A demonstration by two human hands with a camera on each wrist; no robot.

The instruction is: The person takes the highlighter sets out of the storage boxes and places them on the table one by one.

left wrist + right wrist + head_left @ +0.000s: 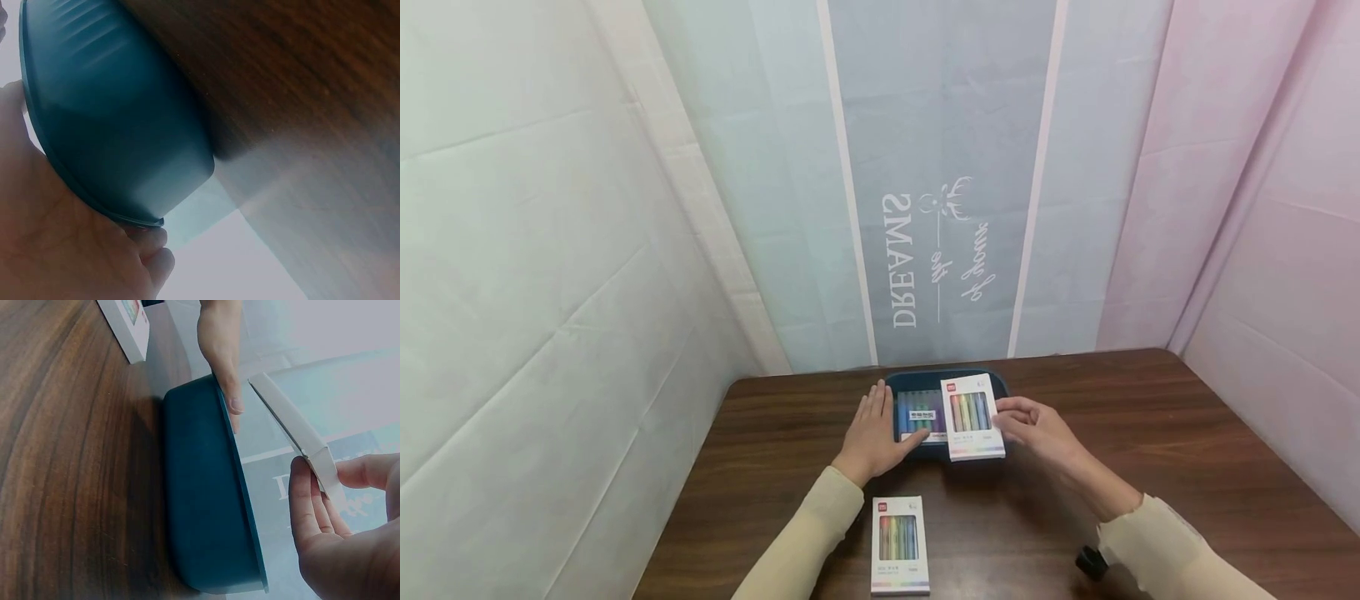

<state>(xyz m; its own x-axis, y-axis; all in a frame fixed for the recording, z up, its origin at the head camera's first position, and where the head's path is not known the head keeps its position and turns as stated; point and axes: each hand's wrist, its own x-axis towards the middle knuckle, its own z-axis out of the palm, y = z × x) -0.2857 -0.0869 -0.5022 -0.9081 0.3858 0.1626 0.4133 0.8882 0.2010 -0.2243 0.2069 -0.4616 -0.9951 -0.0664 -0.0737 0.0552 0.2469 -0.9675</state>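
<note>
A dark teal plastic bin (203, 481) stands on the table. My left hand (874, 433) rests on the bin's left rim with its fingers straight, its thumb reaching over the near rim. Over the bin's right part my right hand (1037, 432) pinches a white box of coloured pens (972, 417) by its right edge, thumb on one face and fingers on the other. That box is tilted and above the rim in the right wrist view. Inside the bin lies a clear pack of blue, green and purple pens (917, 408), partly covered by the held box.
A second white box of coloured pens (900, 546) lies on the brown wooden table (775, 500), nearer me. A small black object (1092, 563) is by my right sleeve. Behind the table hangs a fabric curtain (940, 125) with mirrored lettering.
</note>
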